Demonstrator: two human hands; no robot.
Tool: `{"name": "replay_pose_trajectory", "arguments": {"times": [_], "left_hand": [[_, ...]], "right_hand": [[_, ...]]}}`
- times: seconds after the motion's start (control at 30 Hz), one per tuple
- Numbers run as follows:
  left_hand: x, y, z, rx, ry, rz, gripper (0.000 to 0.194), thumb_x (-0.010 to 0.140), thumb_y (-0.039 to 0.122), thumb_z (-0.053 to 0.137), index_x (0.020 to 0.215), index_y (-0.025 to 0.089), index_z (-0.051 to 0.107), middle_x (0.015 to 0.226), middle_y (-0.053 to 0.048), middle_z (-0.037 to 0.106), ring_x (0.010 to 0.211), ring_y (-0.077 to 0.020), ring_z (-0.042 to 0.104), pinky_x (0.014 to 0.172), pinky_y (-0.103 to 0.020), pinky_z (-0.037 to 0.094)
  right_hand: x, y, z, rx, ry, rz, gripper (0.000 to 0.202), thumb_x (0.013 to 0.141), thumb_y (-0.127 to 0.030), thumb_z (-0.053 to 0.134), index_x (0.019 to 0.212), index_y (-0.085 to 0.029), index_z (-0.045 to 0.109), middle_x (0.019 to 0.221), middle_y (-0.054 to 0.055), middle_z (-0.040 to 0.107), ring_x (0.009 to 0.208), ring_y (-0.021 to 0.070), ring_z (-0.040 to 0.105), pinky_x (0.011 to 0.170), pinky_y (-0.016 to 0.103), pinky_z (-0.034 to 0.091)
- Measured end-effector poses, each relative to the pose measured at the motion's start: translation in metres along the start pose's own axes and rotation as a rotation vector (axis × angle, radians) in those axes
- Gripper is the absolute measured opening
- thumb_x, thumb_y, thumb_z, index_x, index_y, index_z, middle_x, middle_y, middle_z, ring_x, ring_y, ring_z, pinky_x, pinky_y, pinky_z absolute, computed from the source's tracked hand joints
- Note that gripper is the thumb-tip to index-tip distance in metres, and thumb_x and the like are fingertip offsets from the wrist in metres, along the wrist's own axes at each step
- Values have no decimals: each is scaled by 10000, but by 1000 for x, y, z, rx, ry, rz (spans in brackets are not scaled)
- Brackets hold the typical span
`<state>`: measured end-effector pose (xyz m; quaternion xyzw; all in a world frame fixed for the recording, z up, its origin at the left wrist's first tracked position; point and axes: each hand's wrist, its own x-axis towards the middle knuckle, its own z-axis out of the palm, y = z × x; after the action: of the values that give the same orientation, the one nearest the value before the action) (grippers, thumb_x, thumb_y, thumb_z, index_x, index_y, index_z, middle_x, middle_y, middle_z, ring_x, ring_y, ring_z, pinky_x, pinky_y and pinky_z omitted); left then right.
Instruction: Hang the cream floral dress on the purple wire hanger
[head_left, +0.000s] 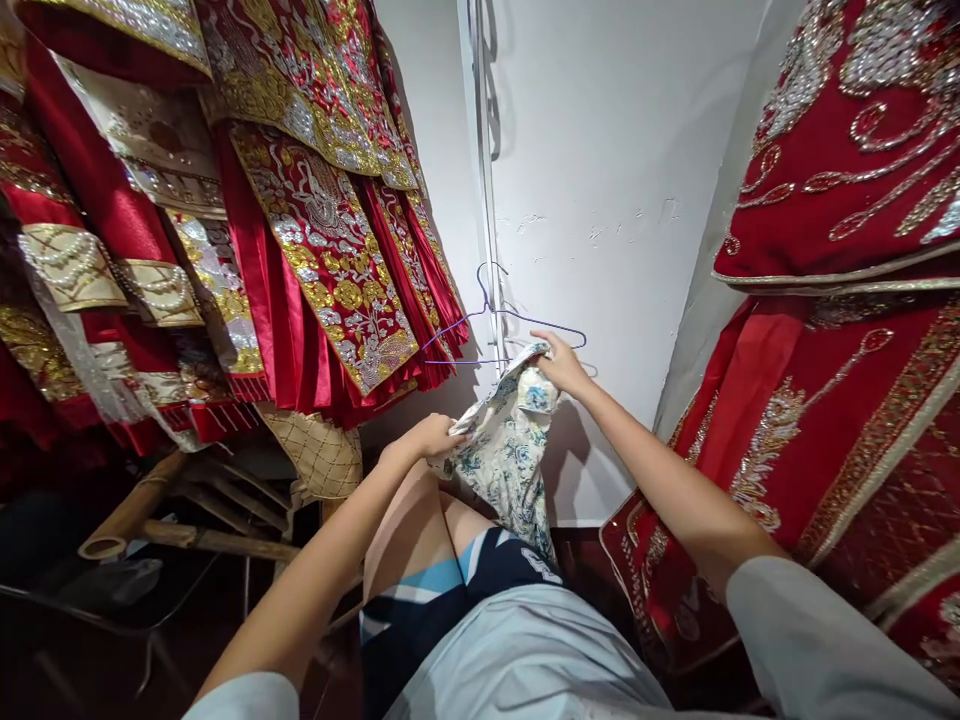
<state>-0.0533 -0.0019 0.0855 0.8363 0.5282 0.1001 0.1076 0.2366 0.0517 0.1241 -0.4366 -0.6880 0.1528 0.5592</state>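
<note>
A white garment with blue and green flowers [514, 460] hangs between my two hands in front of my legs. My left hand [435, 437] is closed on its left edge. Higher up and to the right, my right hand [559, 362] grips the garment's upper corner. Just behind the cloth, a thin purple hanger [536, 317] hangs by its hook at a white metal upright [484, 150]; the cloth overlaps part of its lower bar.
Red robes with gold and silver embroidery [322, 220] hang at the left, and more red beaded garments [847, 230] at the right. A bamboo chair [217, 540] stands at the lower left. Behind is a white wall [607, 180].
</note>
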Motion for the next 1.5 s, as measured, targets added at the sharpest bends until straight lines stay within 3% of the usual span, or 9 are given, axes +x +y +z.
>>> {"name": "replay_pose_trajectory", "arguments": {"times": [0.13, 0.3, 0.57, 0.8, 1.0, 1.2, 1.3, 1.37, 1.5], "left_hand": [[6, -12, -7, 44, 68, -70, 284, 855, 446, 585, 778, 200, 705, 1002, -146, 758, 1028, -304, 686, 885, -316, 480], [5, -21, -14, 65, 189, -161, 239, 853, 276, 561, 924, 131, 737, 1425, -207, 572, 1400, -329, 461, 1137, -355, 357], [17, -23, -66, 71, 326, -351, 375, 903, 214, 427, 1161, 117, 683, 1167, -238, 700, 1120, -363, 663, 945, -415, 487], [-8, -30, -61, 24, 183, -400, 99, 658, 165, 666, 561, 181, 656, 480, -61, 608, 530, -243, 629, 582, -312, 493], [-17, -32, -85, -6, 414, -280, 182, 755, 199, 539, 699, 155, 706, 604, -64, 648, 681, -234, 646, 673, -288, 503], [35, 12, -100, -130, 603, -40, 415, 888, 202, 371, 1076, 129, 733, 1057, -87, 745, 979, -234, 667, 911, -299, 497], [57, 30, -95, -187, 668, 1, 442, 835, 119, 408, 1134, 133, 734, 1174, -87, 733, 1092, -241, 650, 1002, -307, 455], [61, 34, -91, -209, 720, -7, 471, 813, 89, 400, 1147, 119, 730, 1176, -104, 733, 1090, -255, 651, 1015, -333, 447], [56, 32, -89, -212, 738, 2, 436, 800, 89, 390, 1044, 135, 748, 1017, -87, 754, 920, -245, 666, 915, -333, 479]], "right_hand": [[-1, 18, 31, -87, -77, 54, 350, 762, -277, 572, 1076, -193, 703, 1070, 115, 737, 963, 278, 646, 861, 368, 485], [0, 23, 1, -258, -116, 58, 177, 780, -273, 518, 720, -194, 665, 769, 70, 715, 711, 217, 583, 634, 274, 379], [-1, 6, -38, -413, -81, 59, 246, 773, -348, 540, 575, -203, 559, 568, 32, 585, 571, 171, 463, 550, 278, 261], [-12, 4, -22, -368, -52, 96, 223, 747, -295, 533, 545, -214, 484, 534, 10, 527, 538, 155, 416, 526, 277, 245], [-12, 10, -8, -251, -15, 127, 274, 736, -287, 519, 509, -225, 378, 473, -26, 400, 507, 134, 360, 508, 274, 229], [-14, 7, -3, -165, -43, 120, 291, 732, -315, 527, 483, -215, 415, 470, -25, 418, 502, 131, 401, 504, 258, 295], [-21, 3, -7, -146, -59, 78, 213, 735, -314, 529, 570, -187, 577, 547, -5, 535, 548, 148, 466, 535, 256, 357], [-24, 0, -17, -140, -30, 39, 239, 721, -284, 541, 841, -173, 715, 662, 5, 626, 596, 160, 504, 580, 261, 392], [-19, 1, -46, -136, 260, 18, 742, 686, -254, 592, 1417, -153, 520, 692, -5, 637, 561, 164, 471, 571, 275, 382]]}}
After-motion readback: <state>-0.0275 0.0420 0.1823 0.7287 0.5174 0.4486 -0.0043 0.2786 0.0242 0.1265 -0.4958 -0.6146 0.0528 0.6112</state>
